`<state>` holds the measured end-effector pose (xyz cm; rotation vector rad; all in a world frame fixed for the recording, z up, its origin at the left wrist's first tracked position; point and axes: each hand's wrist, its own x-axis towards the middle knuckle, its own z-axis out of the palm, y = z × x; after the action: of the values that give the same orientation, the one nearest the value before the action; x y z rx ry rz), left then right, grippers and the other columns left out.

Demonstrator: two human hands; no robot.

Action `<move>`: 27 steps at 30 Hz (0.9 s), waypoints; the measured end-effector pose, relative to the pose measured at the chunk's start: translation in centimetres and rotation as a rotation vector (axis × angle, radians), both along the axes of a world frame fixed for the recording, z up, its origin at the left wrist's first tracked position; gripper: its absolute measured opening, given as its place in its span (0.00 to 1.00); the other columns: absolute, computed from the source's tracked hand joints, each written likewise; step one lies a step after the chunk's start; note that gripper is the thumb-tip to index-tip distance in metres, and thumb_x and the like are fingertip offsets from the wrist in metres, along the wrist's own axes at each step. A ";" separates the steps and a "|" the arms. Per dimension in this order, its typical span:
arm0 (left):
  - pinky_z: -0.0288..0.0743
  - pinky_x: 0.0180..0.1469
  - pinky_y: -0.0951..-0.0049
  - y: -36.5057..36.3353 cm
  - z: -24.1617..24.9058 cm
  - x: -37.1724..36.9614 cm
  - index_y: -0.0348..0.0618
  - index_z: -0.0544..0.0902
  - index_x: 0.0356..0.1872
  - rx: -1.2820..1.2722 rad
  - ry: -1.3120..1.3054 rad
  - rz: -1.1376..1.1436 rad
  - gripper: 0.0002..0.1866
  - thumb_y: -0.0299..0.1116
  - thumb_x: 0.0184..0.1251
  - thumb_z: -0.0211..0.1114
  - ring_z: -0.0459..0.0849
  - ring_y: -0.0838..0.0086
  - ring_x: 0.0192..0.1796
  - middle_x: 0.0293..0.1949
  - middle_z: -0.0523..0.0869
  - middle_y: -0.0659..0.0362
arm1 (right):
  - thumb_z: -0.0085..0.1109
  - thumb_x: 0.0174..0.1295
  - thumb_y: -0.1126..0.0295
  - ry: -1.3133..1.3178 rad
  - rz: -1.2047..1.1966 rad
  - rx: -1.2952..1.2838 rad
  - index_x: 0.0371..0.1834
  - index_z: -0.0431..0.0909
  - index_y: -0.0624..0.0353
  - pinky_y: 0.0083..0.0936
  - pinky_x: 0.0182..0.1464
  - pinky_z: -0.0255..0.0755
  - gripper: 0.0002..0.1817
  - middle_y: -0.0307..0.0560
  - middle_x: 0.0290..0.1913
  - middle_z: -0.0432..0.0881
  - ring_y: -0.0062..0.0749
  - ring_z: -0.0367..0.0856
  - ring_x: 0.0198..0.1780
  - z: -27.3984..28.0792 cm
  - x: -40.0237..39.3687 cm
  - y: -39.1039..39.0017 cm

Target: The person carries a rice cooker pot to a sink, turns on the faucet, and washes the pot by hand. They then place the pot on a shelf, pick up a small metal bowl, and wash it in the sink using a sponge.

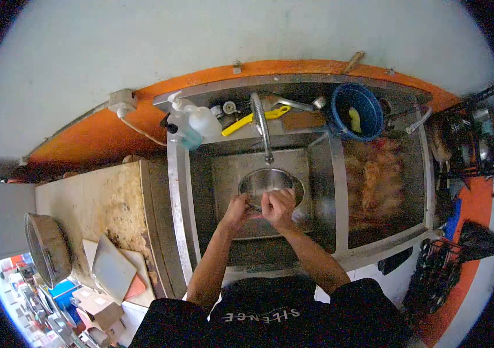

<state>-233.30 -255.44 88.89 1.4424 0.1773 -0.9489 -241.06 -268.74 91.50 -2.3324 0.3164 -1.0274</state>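
1 round, shiny metal bowl [260,181], open side up, near rim partly hidden, within the sink [224,165], just below the tap [262,124].

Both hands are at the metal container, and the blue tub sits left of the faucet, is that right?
Not quite: the head view shows the blue tub right of the faucet, not left. The left hand and right hand are at the metal container.

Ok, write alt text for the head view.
A person's left hand and right hand are close together at the near side of a round metal bowl in a sink. A curved tap, bottles, a yellow tool and a blue tub sit behind; a second sink holds blurred, yellowish contents.
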 end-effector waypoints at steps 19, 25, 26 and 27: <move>0.60 0.70 0.68 3.2 -3.5 -2.0 0.35 0.51 0.74 -0.085 -0.549 -0.169 0.42 0.12 0.52 0.50 0.68 0.66 0.68 0.66 0.69 0.48 | 0.60 0.50 0.75 0.701 0.287 0.236 0.60 0.72 0.59 0.43 0.67 0.63 0.29 0.62 0.64 0.69 0.59 0.68 0.64 -10.7 0.2 2.5; 0.60 0.69 0.68 2.7 -1.4 -2.7 0.36 0.52 0.73 0.052 -0.670 -0.177 0.40 0.15 0.55 0.51 0.70 0.64 0.66 0.64 0.71 0.47 | 0.54 0.53 0.78 0.699 0.426 0.364 0.57 0.71 0.66 0.42 0.67 0.63 0.24 0.63 0.60 0.72 0.59 0.69 0.63 -7.1 0.1 1.7; 0.60 0.69 0.68 2.6 -0.1 -3.1 0.36 0.53 0.73 0.031 -0.606 -0.168 0.40 0.15 0.55 0.51 0.70 0.63 0.66 0.65 0.71 0.47 | 0.53 0.52 0.79 0.596 0.199 0.344 0.57 0.71 0.66 0.42 0.67 0.64 0.25 0.63 0.60 0.73 0.58 0.70 0.63 -8.8 0.0 2.1; 0.59 0.70 0.68 2.2 0.2 -3.2 0.36 0.53 0.73 0.002 -0.599 -0.163 0.40 0.16 0.55 0.50 0.70 0.62 0.67 0.65 0.71 0.46 | 0.52 0.52 0.80 0.491 -0.026 0.318 0.57 0.72 0.66 0.43 0.66 0.64 0.25 0.63 0.59 0.74 0.58 0.71 0.62 -10.4 -0.1 2.2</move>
<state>-236.52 -253.22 89.05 1.6974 -0.3861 -0.6064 -241.18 -266.53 81.12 -2.2566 0.6471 -0.3628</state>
